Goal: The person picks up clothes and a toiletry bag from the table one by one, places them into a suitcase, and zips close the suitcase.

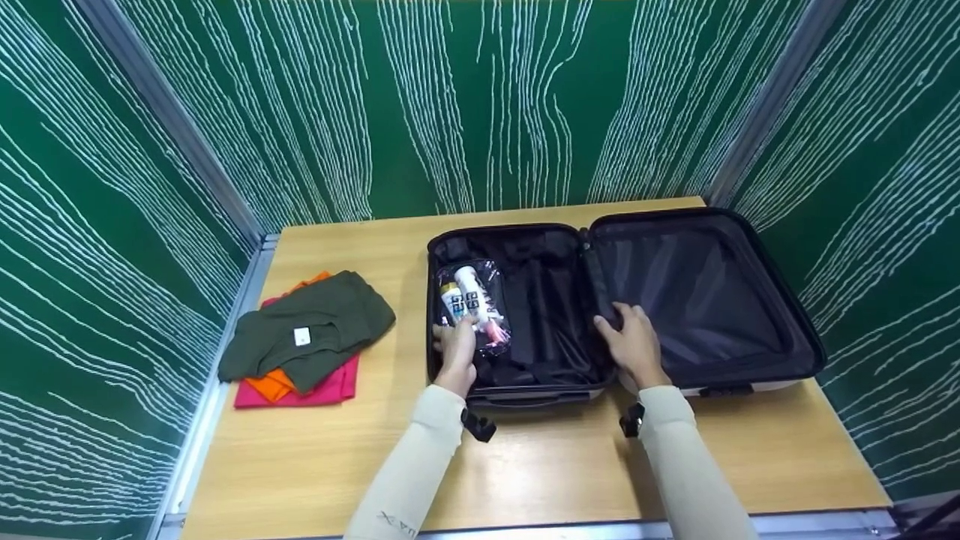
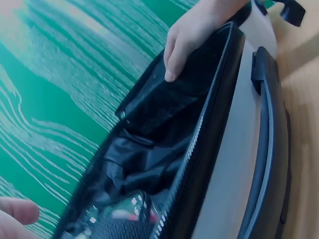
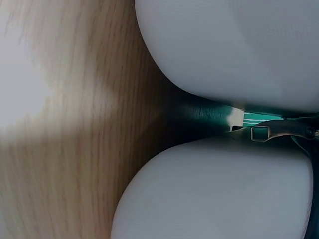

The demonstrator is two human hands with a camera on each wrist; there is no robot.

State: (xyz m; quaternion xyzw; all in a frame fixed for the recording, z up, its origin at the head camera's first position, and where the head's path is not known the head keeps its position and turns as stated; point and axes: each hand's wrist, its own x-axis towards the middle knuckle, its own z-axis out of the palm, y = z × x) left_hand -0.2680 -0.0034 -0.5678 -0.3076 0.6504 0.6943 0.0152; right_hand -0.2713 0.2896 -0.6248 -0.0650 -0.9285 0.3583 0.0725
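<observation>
An open black-lined suitcase lies on the table, both halves spread. Inside its left half is a clear pouch with white bottles and a pink item. My left hand is over the near end of the pouch, beside the left rim, its fingers loosely spread. At the middle edge between the halves, my right hand grips the suitcase, thumb towards the left half. In the left wrist view this right hand reaches over the inner panel. Part of the left hand shows at the lower left there.
A folded dark green shirt with a white label lies at the left on orange and pink cloth. Green walls with white lines enclose the wooden table. The right wrist view shows pale suitcase shells and a buckled strap.
</observation>
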